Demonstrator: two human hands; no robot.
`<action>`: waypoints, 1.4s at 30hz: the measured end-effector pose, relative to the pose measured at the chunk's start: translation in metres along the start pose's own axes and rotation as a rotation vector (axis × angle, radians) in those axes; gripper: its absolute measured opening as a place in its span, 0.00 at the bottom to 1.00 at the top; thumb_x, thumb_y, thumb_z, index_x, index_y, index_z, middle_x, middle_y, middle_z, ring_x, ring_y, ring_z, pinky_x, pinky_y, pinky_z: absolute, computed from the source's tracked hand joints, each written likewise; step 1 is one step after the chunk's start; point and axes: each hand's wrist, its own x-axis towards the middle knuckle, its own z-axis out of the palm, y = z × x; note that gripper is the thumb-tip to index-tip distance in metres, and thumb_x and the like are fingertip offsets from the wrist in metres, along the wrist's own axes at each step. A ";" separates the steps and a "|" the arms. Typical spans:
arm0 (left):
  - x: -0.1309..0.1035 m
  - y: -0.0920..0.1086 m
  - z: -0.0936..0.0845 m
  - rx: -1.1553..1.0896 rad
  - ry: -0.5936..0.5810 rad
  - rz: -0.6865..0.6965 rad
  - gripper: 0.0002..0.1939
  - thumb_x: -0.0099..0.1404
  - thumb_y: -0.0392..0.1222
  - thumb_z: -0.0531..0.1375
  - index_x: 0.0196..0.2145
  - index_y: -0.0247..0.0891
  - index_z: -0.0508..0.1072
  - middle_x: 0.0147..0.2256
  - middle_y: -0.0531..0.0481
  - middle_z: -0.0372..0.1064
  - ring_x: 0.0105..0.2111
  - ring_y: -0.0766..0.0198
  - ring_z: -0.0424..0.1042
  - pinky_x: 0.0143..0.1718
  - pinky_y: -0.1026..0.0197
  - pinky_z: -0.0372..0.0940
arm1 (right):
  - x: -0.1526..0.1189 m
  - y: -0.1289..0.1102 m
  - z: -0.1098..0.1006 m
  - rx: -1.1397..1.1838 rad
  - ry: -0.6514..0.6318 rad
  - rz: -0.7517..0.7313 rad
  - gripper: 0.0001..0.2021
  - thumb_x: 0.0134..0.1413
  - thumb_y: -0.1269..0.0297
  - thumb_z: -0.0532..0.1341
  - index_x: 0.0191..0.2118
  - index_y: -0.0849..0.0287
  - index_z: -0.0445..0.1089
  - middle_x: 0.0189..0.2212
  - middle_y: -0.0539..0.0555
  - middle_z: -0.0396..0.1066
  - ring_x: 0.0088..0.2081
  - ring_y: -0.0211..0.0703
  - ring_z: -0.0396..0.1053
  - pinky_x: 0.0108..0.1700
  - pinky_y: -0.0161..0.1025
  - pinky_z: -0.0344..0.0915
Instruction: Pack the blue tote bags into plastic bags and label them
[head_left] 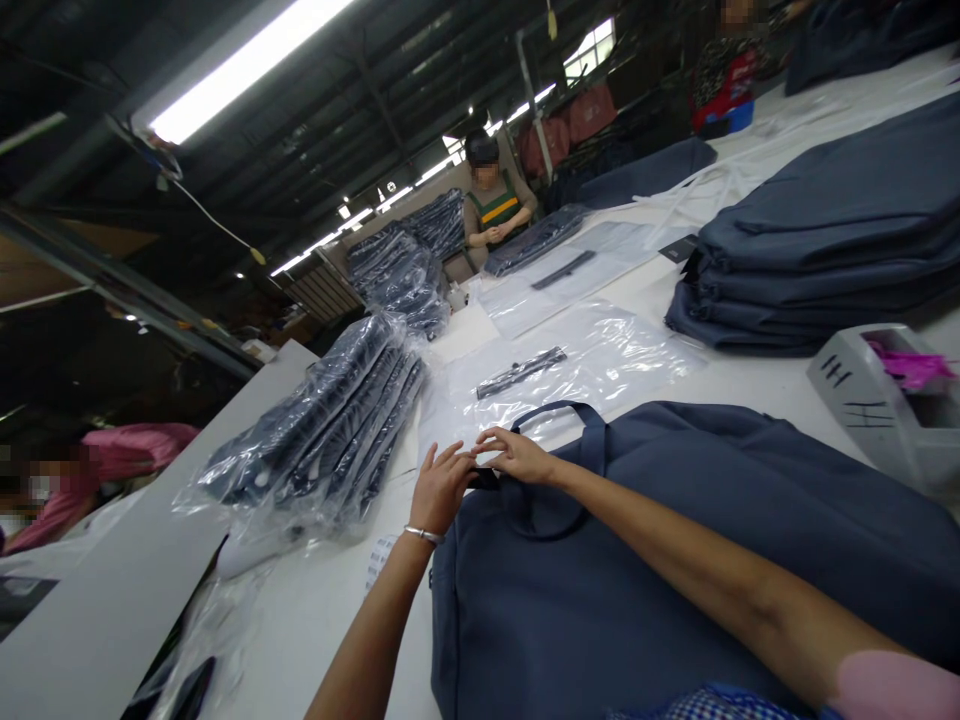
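A large dark blue fabric bag [525, 610] lies flat in front of me, its carry handles [594, 440] at the far edge. Beside those handles, my left hand [441, 490] pinches a small black tag [484, 479] at the bag's edge. My right hand [517, 456] reaches across the bag, thumb and fingertips drawn together against the left fingertips. Whatever is between the right fingers is too small to make out. Just beyond both hands lies a clear plastic bag [615, 345] with a dark printed strip.
Plastic-wrapped dark bags [322, 430] are stacked at left, more [405, 260] farther back. Folded blue bags [825, 240] pile up at right, near a grey plastic bin [862, 400] holding something pink. A sheet of labels [379, 560] lies by my left forearm. A co-worker [499, 205] stands across the table.
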 end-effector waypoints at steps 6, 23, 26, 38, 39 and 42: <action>-0.017 -0.003 0.000 -0.157 0.048 -0.330 0.14 0.65 0.46 0.57 0.48 0.45 0.72 0.38 0.47 0.77 0.38 0.56 0.75 0.46 0.51 0.67 | -0.029 -0.022 -0.028 -0.171 0.047 0.037 0.09 0.59 0.65 0.57 0.42 0.58 0.73 0.40 0.55 0.76 0.42 0.44 0.73 0.47 0.41 0.67; -0.062 0.060 0.097 -0.929 0.093 -0.650 0.37 0.61 0.43 0.62 0.65 0.42 0.53 0.48 0.44 0.72 0.34 0.64 0.76 0.37 0.60 0.73 | -0.137 -0.103 -0.059 -0.794 0.116 0.060 0.12 0.60 0.62 0.58 0.47 0.55 0.73 0.42 0.55 0.75 0.44 0.46 0.71 0.48 0.41 0.65; -0.056 0.076 0.103 -0.929 0.071 -0.618 0.39 0.61 0.42 0.63 0.66 0.41 0.51 0.45 0.46 0.74 0.34 0.64 0.76 0.34 0.62 0.73 | -0.148 -0.108 -0.050 -0.814 -0.045 0.027 0.13 0.61 0.62 0.58 0.48 0.54 0.73 0.39 0.55 0.74 0.42 0.46 0.71 0.47 0.42 0.64; -0.055 0.077 0.103 -0.621 0.016 -0.644 0.24 0.60 0.47 0.62 0.53 0.35 0.69 0.22 0.55 0.70 0.18 0.66 0.67 0.27 0.61 0.66 | -0.201 -0.068 -0.028 -0.824 -0.041 0.019 0.16 0.63 0.65 0.56 0.55 0.56 0.69 0.43 0.59 0.74 0.45 0.48 0.69 0.51 0.48 0.64; -0.054 0.074 0.101 -0.596 0.017 -0.634 0.23 0.60 0.46 0.62 0.51 0.35 0.70 0.24 0.54 0.71 0.19 0.66 0.68 0.29 0.61 0.66 | -0.199 -0.071 -0.028 -0.824 -0.042 0.007 0.16 0.63 0.64 0.56 0.55 0.57 0.69 0.43 0.59 0.74 0.45 0.48 0.69 0.51 0.48 0.64; -0.048 0.069 0.098 -0.526 0.034 -0.594 0.20 0.60 0.43 0.63 0.50 0.36 0.73 0.35 0.47 0.75 0.26 0.65 0.70 0.37 0.58 0.67 | -0.195 -0.076 -0.026 -0.847 -0.120 -0.008 0.17 0.63 0.63 0.57 0.55 0.58 0.69 0.40 0.59 0.73 0.42 0.48 0.69 0.50 0.49 0.64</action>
